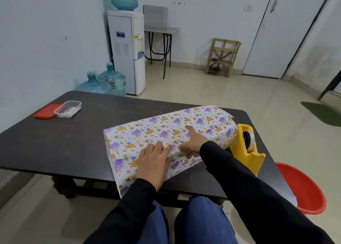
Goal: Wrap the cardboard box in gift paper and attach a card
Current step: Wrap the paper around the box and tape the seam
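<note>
Gift paper (166, 129) with purple elephants and orange bears is folded over the cardboard box on the dark table (64, 138); only a brown corner of the box (231, 117) shows at the far right. My left hand (154, 163) lies flat on the near flap of paper and presses it against the box. My right hand (193, 144) rests on the top with its thumb stretched out and its fingers pressing on the paper's overlapping edge. Loose paper hangs over the table's near edge.
A yellow tape dispenser (246, 147) stands just right of the box. A clear plastic container (67, 109) with small items and its red lid (46, 111) sit at the table's far left. A red tub (302, 188) stands on the floor to the right.
</note>
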